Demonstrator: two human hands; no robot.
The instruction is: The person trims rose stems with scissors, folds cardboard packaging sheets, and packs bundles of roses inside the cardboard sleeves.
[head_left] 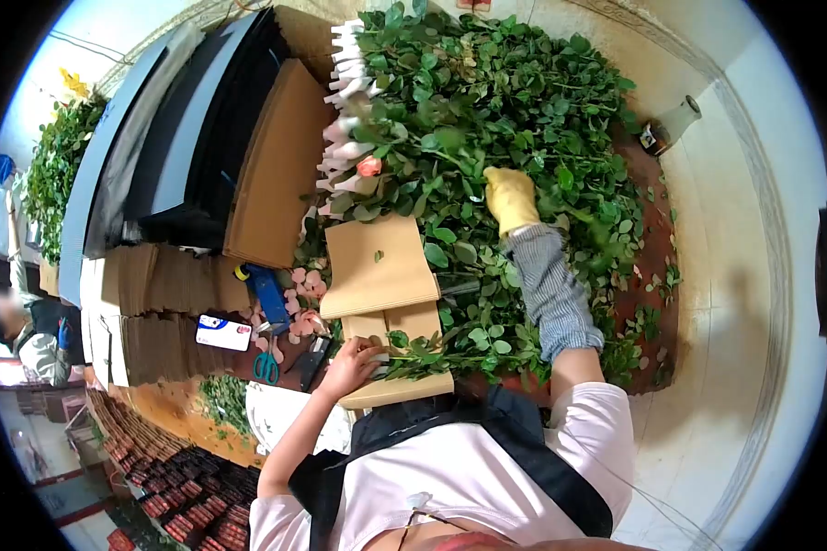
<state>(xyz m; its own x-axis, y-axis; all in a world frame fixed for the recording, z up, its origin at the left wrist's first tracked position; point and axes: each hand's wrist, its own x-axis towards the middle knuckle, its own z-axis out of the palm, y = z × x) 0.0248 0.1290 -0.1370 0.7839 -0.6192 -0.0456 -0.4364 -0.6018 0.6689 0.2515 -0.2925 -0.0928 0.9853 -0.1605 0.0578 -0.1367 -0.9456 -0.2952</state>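
My bare left hand is curled at the near cardboard, its fingers closed around the white-wrapped head end of a rose. That rose's leafy stem stretches right across the cardboard. My right hand wears a yellow glove below a grey sleeve guard and is closed over the leafy pile, gripping a rose stem; some leaves nearby are blurred. Large heaps of roses lie with their white-sleeved heads to the left. One bare pink-orange bloom shows among them. A folded corrugated cardboard sheet lies between my hands.
Left of the roses are a blue tape dispenser, teal scissors, a white card-like box and loose petals. Cardboard stacks and tall dark sheets stand beyond. A glass bottle is at right. Another person stands far left.
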